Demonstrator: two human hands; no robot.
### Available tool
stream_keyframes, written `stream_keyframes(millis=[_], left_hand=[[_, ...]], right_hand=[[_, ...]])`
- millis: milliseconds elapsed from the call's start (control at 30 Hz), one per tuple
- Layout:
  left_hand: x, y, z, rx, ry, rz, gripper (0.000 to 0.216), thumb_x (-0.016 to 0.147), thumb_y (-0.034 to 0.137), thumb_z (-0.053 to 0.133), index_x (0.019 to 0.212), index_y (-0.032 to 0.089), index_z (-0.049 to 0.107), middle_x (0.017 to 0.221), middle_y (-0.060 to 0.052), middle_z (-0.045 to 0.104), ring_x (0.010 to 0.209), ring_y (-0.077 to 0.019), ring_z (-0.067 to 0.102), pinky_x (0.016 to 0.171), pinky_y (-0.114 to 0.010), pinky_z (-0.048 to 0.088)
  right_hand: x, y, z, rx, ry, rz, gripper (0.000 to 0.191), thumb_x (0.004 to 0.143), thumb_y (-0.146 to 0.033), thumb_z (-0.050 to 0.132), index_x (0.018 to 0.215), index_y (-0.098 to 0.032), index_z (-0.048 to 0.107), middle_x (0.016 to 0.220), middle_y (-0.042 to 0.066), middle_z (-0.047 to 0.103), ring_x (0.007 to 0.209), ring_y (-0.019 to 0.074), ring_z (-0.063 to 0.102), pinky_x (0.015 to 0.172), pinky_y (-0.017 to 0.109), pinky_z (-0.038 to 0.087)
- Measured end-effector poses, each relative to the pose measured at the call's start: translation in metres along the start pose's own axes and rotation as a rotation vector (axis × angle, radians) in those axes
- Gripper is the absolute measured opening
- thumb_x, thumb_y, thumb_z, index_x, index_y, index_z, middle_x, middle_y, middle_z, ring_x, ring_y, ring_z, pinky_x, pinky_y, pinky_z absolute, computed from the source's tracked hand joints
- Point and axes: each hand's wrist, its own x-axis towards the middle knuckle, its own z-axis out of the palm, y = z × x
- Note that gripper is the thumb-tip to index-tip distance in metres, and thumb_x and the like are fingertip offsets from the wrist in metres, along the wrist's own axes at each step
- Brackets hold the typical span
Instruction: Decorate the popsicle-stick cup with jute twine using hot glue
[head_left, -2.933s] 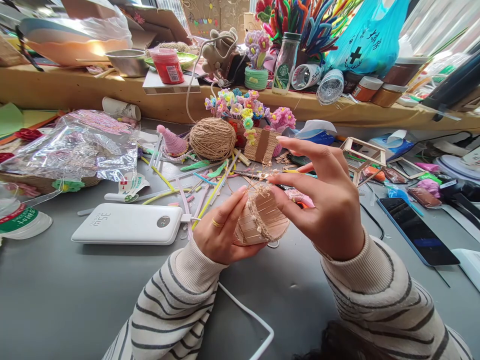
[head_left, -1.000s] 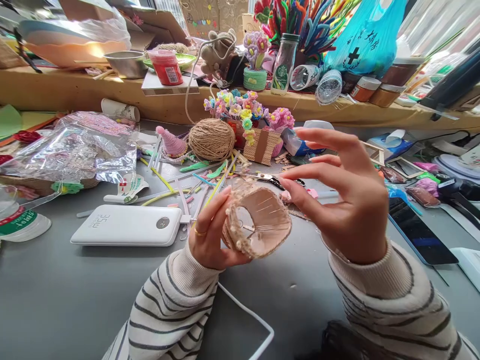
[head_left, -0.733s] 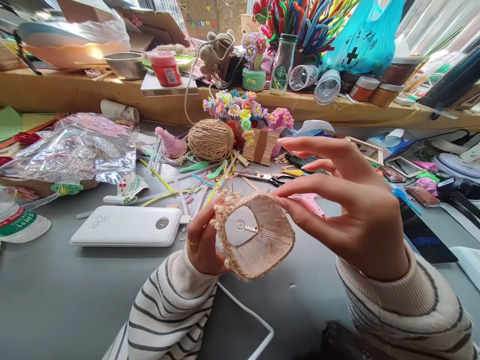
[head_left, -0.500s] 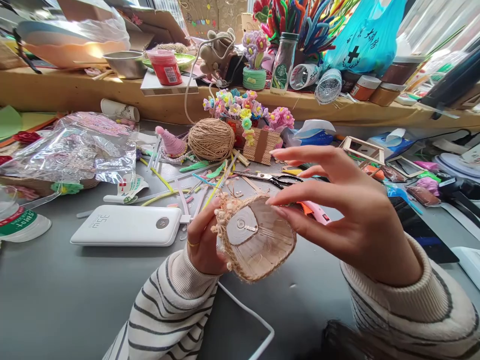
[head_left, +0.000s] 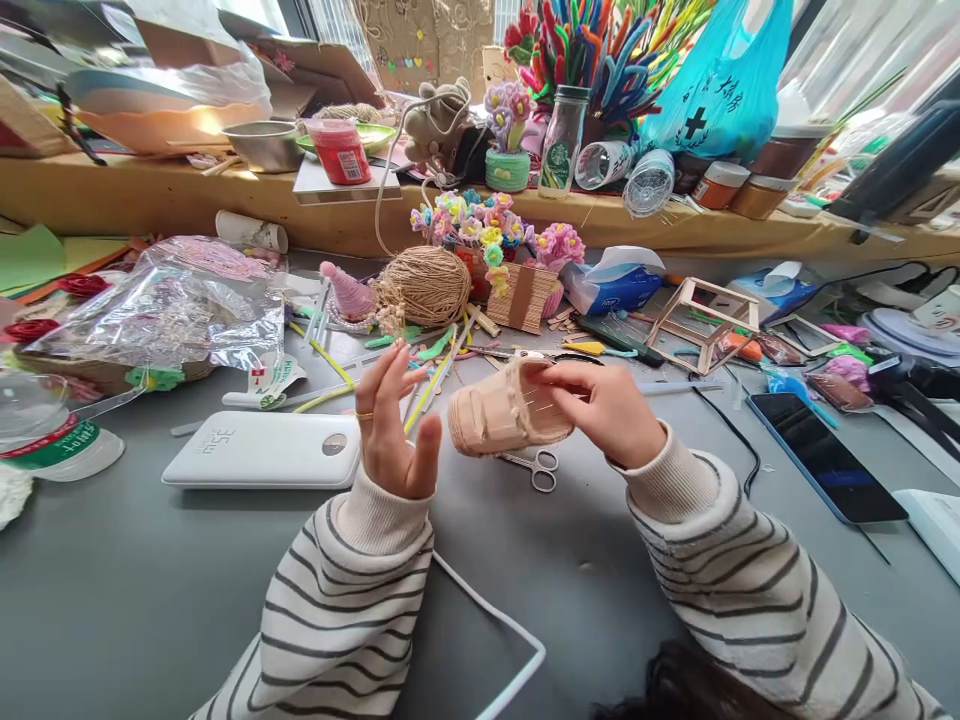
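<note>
Clock centred on the tan cup (head_left: 487, 412): it's off upright, tipped nearly on its side above the grey surface (head_left: 585, 630), mouth facing 3 o'clock, base at 9. Right hand (head_left: 611, 410), at 3 o'clock, has thumb and fingers closed in a pinch on the cup rim; that's the only hand on the cup. Left hand (head_left: 391, 430), at 9, just beside the base, not touching. Its thumb is spread well clear, fingers up and close together, small beige sprig (head_left: 391, 312) held at their tips; can't tell which fingers grip it. Silver scissors (head_left: 543, 470) at 5 o'clock, handles showing, rest hidden by the cup. White power bank (head_left: 262, 452) at 9, past the left hand. Pink cone (head_left: 350, 292) at 10, twine ball (head_left: 431, 285) at 11, partly behind the sprig. Bundle of wooden sticks (head_left: 517, 297) near 12, dark band round it. Blue tissue pack (head_left: 619, 285) at 2. Phone (head_left: 825, 455) out at 3, well apart, screen dark. White cable (head_left: 491, 607) crosses the surface at 6.
</note>
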Motion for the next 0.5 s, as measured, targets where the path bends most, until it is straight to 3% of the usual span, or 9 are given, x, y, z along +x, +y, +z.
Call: stream_keyframes(millis=[100,233,333,500], left_hand=[[-0.001,-0.011,0.004,0.137,0.011,-0.079,0.049,0.081,0.029,0.047,0.127,0.016,0.039,0.126,-0.015,0.044,0.086,-0.0191,0.06,0.069,-0.032,0.053],[0.004,-0.02,0.015,0.293,-0.112,-0.106,0.046,0.078,0.031,0.048,0.12,0.011,0.048,0.12,-0.015,0.052,0.103,-0.0247,0.055,0.083,-0.037,0.049],[0.009,-0.025,0.025,0.402,-0.23,-0.128,0.041,0.077,0.034,0.048,0.111,0.012,0.055,0.119,-0.014,0.056,0.104,-0.0261,0.055,0.089,-0.039,0.045],[0.01,-0.033,0.031,0.39,-0.219,-0.092,0.029,0.074,0.032,0.052,0.094,0.015,0.065,0.125,-0.015,0.052,0.101,-0.03,0.058,0.084,-0.042,0.048]], right_hand=[[-0.008,0.014,0.01,0.306,0.056,0.214,0.021,0.066,-0.021,0.054,0.08,-0.016,0.07,0.089,0.006,0.071,0.085,0.0205,0.064,0.081,0.035,0.048],[-0.02,0.015,0.024,0.955,0.018,0.536,0.025,0.05,-0.023,0.068,0.075,-0.021,0.067,0.083,0.003,0.07,0.085,0.0223,0.063,0.075,0.035,0.052],[-0.025,0.009,0.032,1.078,0.056,0.605,0.029,0.051,-0.027,0.068,0.08,-0.025,0.063,0.09,0.0,0.068,0.088,0.0193,0.063,0.074,0.033,0.054],[-0.027,0.009,0.04,1.167,0.062,0.614,0.027,0.051,-0.028,0.07,0.077,-0.026,0.062,0.087,-0.001,0.068,0.086,0.0191,0.063,0.078,0.034,0.054]])
